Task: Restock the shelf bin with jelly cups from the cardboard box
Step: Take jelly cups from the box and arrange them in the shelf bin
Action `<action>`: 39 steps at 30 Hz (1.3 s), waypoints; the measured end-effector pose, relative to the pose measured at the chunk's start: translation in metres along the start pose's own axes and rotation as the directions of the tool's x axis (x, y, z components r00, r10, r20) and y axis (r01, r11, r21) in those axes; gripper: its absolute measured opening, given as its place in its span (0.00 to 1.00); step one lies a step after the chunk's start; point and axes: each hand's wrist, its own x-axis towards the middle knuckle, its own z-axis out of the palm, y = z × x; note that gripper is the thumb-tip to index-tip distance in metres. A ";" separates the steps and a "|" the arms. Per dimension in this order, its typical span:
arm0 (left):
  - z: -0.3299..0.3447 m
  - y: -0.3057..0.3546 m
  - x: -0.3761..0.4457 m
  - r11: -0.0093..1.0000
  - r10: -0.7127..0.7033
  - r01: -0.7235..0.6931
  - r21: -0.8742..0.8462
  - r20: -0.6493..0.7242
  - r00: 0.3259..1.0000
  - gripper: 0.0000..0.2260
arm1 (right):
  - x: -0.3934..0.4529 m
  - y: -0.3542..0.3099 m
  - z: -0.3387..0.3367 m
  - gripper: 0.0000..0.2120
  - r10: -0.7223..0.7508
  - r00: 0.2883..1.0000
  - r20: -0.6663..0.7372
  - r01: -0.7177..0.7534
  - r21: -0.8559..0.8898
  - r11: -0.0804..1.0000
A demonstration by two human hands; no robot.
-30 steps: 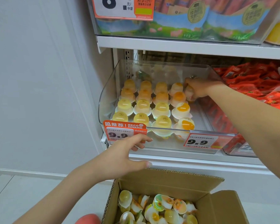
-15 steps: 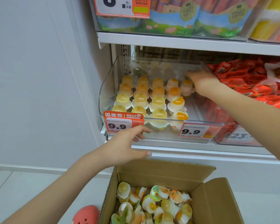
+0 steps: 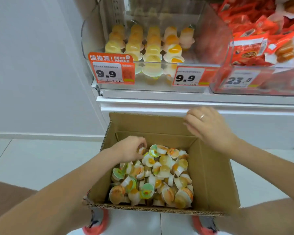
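Observation:
An open cardboard box (image 3: pixel 210 175) on the floor holds a loose heap of jelly cups (image 3: pixel 159 177). My left hand (image 3: pixel 131 150) is down inside the box at the heap's far left corner, fingers curled round one jelly cup (image 3: pixel 141 150). My right hand (image 3: pixel 207 128) hovers over the box's far right corner with relaxed fingers and holds nothing. Above, the clear shelf bin (image 3: pixel 215 38) holds rows of upright jelly cups (image 3: pixel 151 44) filling its left and middle; its right side is bare.
Orange 9.9 price tags (image 3: pixel 112 72) hang on the bin's front. A neighbouring bin of red snack packs (image 3: pixel 258 39) stands to the right. The white shelf edge (image 3: pixel 193 97) juts out over the box. A white wall lies to the left, pale floor tiles around.
My right hand has left the bin and come down over the box. My left hand dropped from the bin's front edge into the box and took hold of a cup. The view tilted downward.

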 end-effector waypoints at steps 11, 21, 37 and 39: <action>0.117 -0.043 0.063 0.923 -0.188 0.080 0.377 0.259 0.947 0.23 | -0.068 -0.074 0.157 0.27 0.349 0.430 0.833 -0.755 0.120 0.644; 0.152 -0.043 0.079 0.793 -0.270 0.106 0.600 0.192 0.943 0.26 | -0.047 -0.099 0.245 0.34 0.715 0.015 0.699 -0.996 -0.050 0.069; -0.056 0.046 0.058 -0.009 -0.391 0.495 -0.869 0.459 0.798 0.10 | 0.012 -0.018 0.043 0.29 0.516 0.569 0.641 -0.821 0.477 0.312; -0.091 0.066 0.037 -0.084 -0.342 0.416 -0.906 0.418 0.842 0.09 | 0.028 -0.005 -0.001 0.29 0.529 0.616 0.584 -0.786 0.507 0.355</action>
